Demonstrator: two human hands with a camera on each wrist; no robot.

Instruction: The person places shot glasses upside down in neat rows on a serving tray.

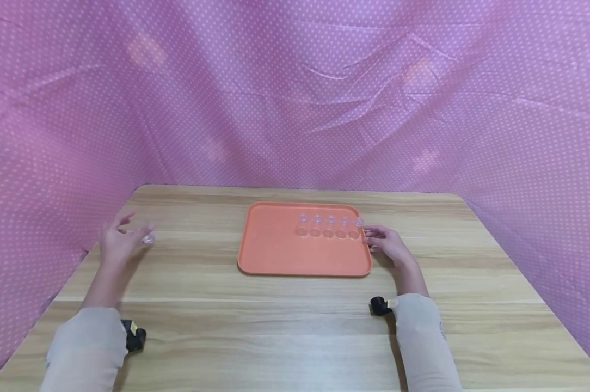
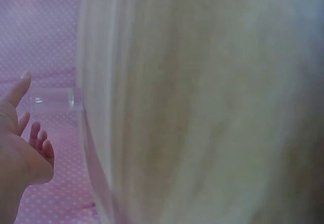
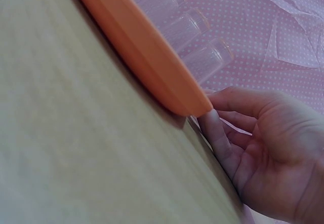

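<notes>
At the table's left, my left hand (image 1: 116, 242) is above a clear plastic cup (image 2: 53, 101). Thumb and fingers are spread apart around the cup's upper end in the left wrist view, without gripping it. The cup stands upright on the tabletop. An orange tray (image 1: 275, 250) lies at the middle of the table, with several clear cups (image 3: 207, 62) lined up along its right half. At the tray's right edge, my right hand (image 1: 390, 245) pinches the rim, one finger over it and another beneath.
The wooden table (image 1: 256, 332) has rounded far corners. Pink dotted cloth (image 1: 275, 109) hangs behind it and along both sides. Black wrist cameras (image 1: 380, 306) are strapped over both light sleeves (image 1: 424, 337).
</notes>
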